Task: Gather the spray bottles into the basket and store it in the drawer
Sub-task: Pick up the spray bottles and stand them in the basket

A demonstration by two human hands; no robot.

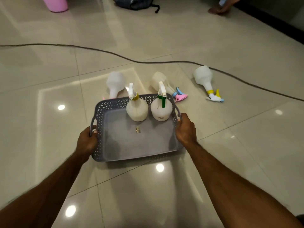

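Note:
A grey perforated basket (pixel 115 102) sits at the centre of the view over the tiled floor. My left hand (pixel 87 140) grips its left handle and my right hand (pixel 185 129) grips its right handle. Two white spray bottles stand upright inside at the far end: one with a yellow collar (pixel 137 111) and one with a green trigger (pixel 161 111). Beyond the basket three more white bottles lie on the floor: one at the left (pixel 115 83), one with a pink and blue head (pixel 160 81), one with a yellow collar at the right (pixel 204 78).
A dark cable (pixel 115 54) runs across the floor behind the bottles. A pink bucket (pixel 56 4) and a dark backpack (pixel 134 3) stand at the far edge. Another person's foot (pixel 220 9) shows at the top right. No drawer is in view.

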